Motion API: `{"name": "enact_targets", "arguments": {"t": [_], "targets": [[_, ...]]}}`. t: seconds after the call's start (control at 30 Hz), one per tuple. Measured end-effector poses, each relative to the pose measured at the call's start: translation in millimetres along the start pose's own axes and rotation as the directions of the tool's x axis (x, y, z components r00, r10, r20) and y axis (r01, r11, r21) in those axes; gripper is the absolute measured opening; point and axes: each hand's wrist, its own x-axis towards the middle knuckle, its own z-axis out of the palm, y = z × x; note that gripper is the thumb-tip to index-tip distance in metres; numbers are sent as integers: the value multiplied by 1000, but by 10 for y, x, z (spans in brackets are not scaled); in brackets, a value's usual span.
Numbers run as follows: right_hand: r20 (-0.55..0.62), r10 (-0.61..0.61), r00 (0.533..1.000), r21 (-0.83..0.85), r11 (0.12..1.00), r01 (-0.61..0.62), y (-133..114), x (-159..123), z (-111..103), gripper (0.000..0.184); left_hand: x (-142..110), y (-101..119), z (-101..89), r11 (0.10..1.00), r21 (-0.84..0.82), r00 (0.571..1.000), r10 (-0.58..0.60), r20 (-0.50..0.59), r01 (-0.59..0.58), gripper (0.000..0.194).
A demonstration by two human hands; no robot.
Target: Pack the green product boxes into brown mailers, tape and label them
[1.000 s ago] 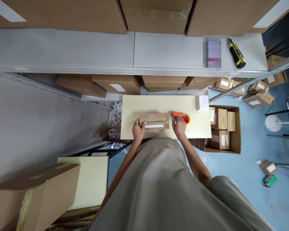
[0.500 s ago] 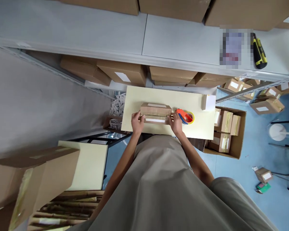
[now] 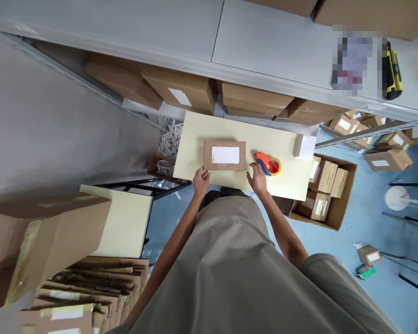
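A small brown cardboard box (image 3: 225, 166) lies on the pale yellow tabletop (image 3: 282, 185), with a large white label (image 3: 225, 155) on its upper face. My left hand (image 3: 201, 182) is at the box's near left corner, fingers apart, and holds nothing. Just off the near right corner, my right hand (image 3: 257, 179) has its thumb and fingers spread, also holding nothing. Whether the left fingertips touch the cardboard I cannot tell. Right beside my right hand lies an orange tape dispenser (image 3: 267, 162) with a blue and yellow rim.
At the table's far right corner stands a white box (image 3: 304, 146). A grey shelf (image 3: 142, 51) with cartons runs behind. To the right, an open carton (image 3: 346, 195) holds several small boxes. Flattened cardboard (image 3: 83, 287) and a large carton (image 3: 62, 227) are at lower left.
The box has turned over, from showing a taped seam and narrow label to lying with its large label up. Both hands have let go and drawn slightly back toward me.
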Motion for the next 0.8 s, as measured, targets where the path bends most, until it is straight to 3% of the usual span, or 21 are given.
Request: {"name": "enact_targets", "arguments": {"t": [0.1, 0.17, 0.27, 0.4, 0.5, 0.57, 0.7, 0.8], "targets": [[-159, 157, 975, -131, 975, -178, 307, -92, -36, 43, -155, -95, 62, 994, -94, 999, -52, 15, 53, 49], [-196, 236, 952, -162, 949, -269, 472, -64, -54, 44, -269, -110, 114, 988, -128, 996, -81, 27, 84, 48], [-127, 285, 950, -129, 945, -301, 603, 96, -55, 39, -454, -52, 234, 988, -129, 994, -80, 71, 89, 39], [-57, 335, 941, -23, 941, -336, 625, 298, -85, 27, -767, 129, 530, 986, -167, 983, 22, 185, 9, 31], [-36, 332, 943, 104, 939, -327, 608, 245, -183, 34, -1046, 291, 815, 969, -233, 955, 146, 257, -85, 30], [13, 282, 959, 296, 915, -273, 576, 88, -265, 43, -1217, 392, 980, 954, -262, 942, 214, 258, -145, 26], [186, 71, 980, 744, 641, -188, 425, -369, -392, 59, -1499, 538, 1128, 937, -267, 948, 275, 161, -227, 18], [254, -15, 967, 837, 504, -213, 299, -636, -446, 61, -1709, 586, 1093, 929, -240, 944, 313, 102, -282, 17]]}}
